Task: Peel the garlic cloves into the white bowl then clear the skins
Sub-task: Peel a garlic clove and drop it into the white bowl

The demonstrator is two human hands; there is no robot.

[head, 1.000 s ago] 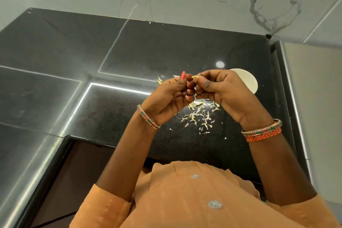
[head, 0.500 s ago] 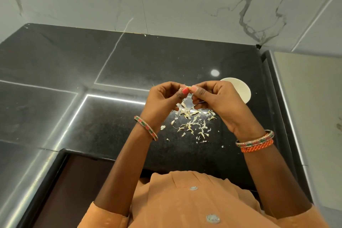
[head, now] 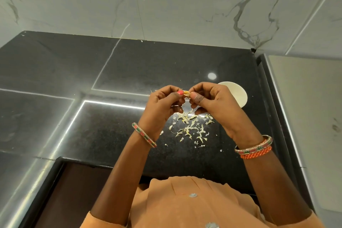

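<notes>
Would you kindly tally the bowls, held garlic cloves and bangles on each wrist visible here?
White bowl: 1
Garlic clove, pinched between left hand and right hand: 1
Bangle on left wrist: 1
Bangles on right wrist: 2
Total: 5

The bench is black speckled stone, polished to a gloss that mirrors strip lights and a round lamp. The wall behind is pale veined marble, smooth with a soft sheen. The white bowl looks matt and smooth. The garlic skins are thin, dry, papery flakes. The bangles glint like beaded metal; the orange garment is soft matt cloth
</notes>
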